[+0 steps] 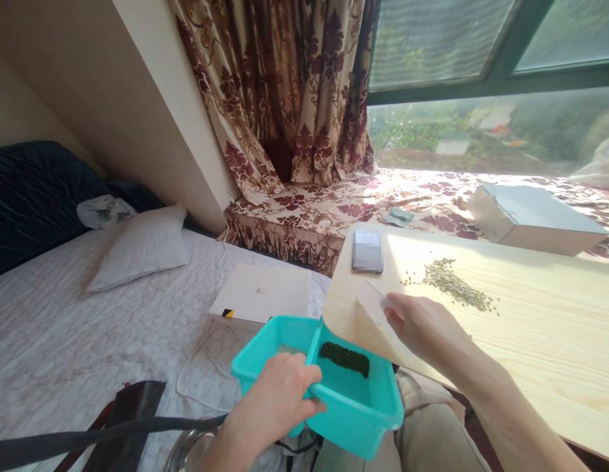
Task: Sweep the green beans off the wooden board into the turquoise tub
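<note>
Seeds (454, 285), pale and loose, are lying in a scattered patch on the counter, right of the frame's centre. A bed (63, 334) is filling the left and lower left, with a pillow (141, 249) lying near its upper edge. The wooden counter (545, 341) is spreading across the right, its rounded corner reaching the centre. A pale box (554, 213) is sitting beyond it at the upper right. Near the bottom centre, a turquoise bin (353, 426) is showing two compartments beside the counter's corner. The left hand (284, 387) is clamping the bin's near rim by the divider, thumb and fingers closed on it. At the counter's near edge, the right hand (417, 321) is pinching a white card (373, 303) between thumb and fingers. A small blurred device (368, 250) is resting above the card. Dark green grains (344, 358) are lying in the bin's right compartment; something pale, partly hidden, is showing in the left one.
</note>
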`<control>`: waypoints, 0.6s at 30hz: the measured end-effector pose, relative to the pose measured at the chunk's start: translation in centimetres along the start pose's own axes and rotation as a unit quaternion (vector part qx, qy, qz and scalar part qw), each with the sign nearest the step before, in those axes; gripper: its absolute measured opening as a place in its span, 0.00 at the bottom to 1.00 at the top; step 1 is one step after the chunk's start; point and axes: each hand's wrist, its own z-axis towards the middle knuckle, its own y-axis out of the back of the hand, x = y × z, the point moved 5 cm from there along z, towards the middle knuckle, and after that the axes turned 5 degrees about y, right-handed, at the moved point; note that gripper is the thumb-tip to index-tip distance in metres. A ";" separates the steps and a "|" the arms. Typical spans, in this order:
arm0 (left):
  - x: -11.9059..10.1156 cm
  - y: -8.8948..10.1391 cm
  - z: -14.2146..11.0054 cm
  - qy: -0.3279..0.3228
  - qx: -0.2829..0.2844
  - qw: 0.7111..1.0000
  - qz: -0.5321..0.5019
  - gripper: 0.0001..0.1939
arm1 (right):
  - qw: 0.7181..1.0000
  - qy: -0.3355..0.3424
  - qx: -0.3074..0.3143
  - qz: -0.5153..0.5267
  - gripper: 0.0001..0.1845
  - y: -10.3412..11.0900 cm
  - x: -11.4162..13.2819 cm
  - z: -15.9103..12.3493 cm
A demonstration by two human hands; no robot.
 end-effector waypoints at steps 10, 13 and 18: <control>0.7 0.5 -0.4 0.024 -0.004 1.000 -0.004 0.13 | 1.000 0.010 -0.011 0.010 0.15 0.4 1.1 2.3; 0.7 0.4 -0.4 0.021 -0.004 1.000 -0.004 0.13 | 0.999 0.031 -0.010 0.019 0.14 -0.2 1.6 1.9; 0.6 0.5 -0.4 0.020 -0.006 1.000 0.009 0.12 | 0.993 0.103 -0.013 0.055 0.14 -2.0 2.7 -1.1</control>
